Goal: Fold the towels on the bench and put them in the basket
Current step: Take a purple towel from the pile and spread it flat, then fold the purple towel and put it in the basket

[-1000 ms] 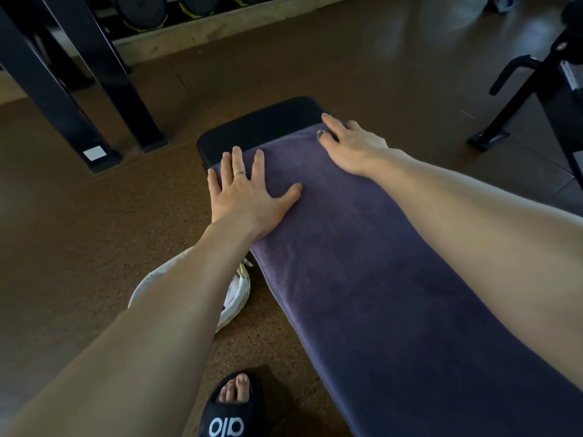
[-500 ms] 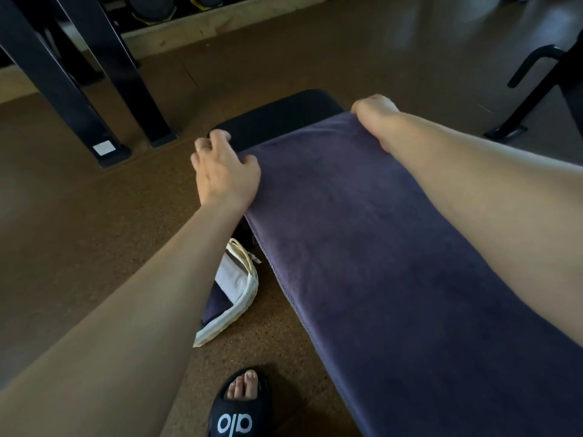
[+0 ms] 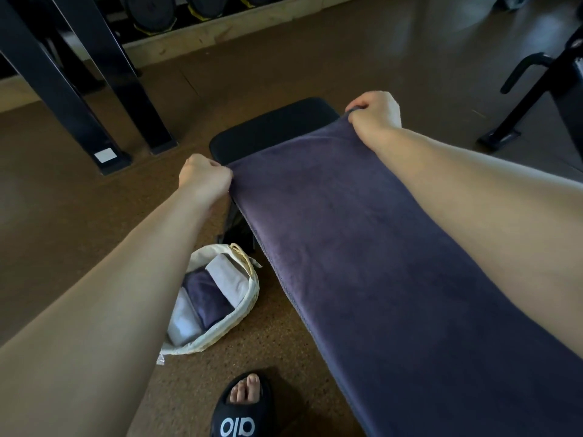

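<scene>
Now both fists pinch the far corners of the dark purple towel (image 3: pixel 378 263) lying along the worktop (image 3: pixel 271 127): left hand (image 3: pixel 205 178) mid-frame, right hand (image 3: pixel 373 111) upper right. Below the left forearm, a cream basket (image 3: pixel 243 305) on the floor holds folded towels beside a black slide sandal (image 3: pixel 241 411).

Dark purple towel (image 3: pixel 362 263) spread along the black table (image 3: pixel 271 127), centre to lower right of frame; left hand (image 3: pixel 203 178) and right hand (image 3: pixel 373 110) each pinch a far corner. Cream basket (image 3: pixel 243 305) with folded towels (image 3: pixel 205 294) on the floor, lower centre-left.
</scene>
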Tool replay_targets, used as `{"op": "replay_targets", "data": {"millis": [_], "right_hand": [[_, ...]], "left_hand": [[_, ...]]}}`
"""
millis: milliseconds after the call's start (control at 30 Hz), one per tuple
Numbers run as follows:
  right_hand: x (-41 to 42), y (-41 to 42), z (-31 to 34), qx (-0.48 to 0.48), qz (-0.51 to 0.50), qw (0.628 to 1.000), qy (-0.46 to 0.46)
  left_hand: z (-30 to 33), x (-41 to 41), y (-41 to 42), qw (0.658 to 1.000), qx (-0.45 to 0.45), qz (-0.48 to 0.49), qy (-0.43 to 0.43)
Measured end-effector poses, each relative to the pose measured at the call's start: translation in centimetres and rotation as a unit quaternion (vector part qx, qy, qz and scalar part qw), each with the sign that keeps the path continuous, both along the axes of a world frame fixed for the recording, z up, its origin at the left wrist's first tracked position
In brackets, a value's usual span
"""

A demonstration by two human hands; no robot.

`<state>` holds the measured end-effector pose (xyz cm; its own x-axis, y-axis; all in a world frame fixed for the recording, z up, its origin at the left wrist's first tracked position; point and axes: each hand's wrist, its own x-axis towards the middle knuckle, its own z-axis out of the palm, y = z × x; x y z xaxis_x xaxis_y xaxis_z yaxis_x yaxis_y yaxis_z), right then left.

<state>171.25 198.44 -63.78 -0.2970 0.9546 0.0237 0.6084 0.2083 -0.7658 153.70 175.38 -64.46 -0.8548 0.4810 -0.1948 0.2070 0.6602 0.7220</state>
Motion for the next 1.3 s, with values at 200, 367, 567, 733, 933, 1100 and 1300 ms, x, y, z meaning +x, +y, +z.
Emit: {"op": "replay_targets", "data": {"millis": [200,367,567,733,933,1100,1300], "right_hand": [[3.0,-1.2,3.6,0.036,-0.019,0.999,0.023],[8.5,-3.2,7.7,0.036,-0.024,0.999,0.019],[18.8,-8.1,10.9,-0.02,-0.022,0.998,0.054],[27.9,-13.4,12.0,-0.129,-0.043,0.988,0.078],[36.3,-19.0,12.1,-0.182,-0.104,0.968,0.136],[41.9,-21.8,9.4,-0.194,-0.118,0.971,0.076],[44.9,-24.0,4.4,-0.15,-0.089,0.982,-0.071]], "left_hand": [[3.2,1.5,-1.7,0.998,0.028,-0.039,0.051],[7.8,5.5,-3.8,0.99,0.068,-0.073,0.096],[12.4,14.3,-8.5,0.969,0.095,-0.168,0.152],[13.1,22.4,-12.9,0.928,0.075,-0.297,0.213],[12.1,30.9,-17.1,0.889,0.06,-0.404,0.208],[10.3,37.0,-20.5,0.839,-0.004,-0.504,0.207],[8.0,39.4,-22.0,0.8,-0.09,-0.561,0.196]]}}
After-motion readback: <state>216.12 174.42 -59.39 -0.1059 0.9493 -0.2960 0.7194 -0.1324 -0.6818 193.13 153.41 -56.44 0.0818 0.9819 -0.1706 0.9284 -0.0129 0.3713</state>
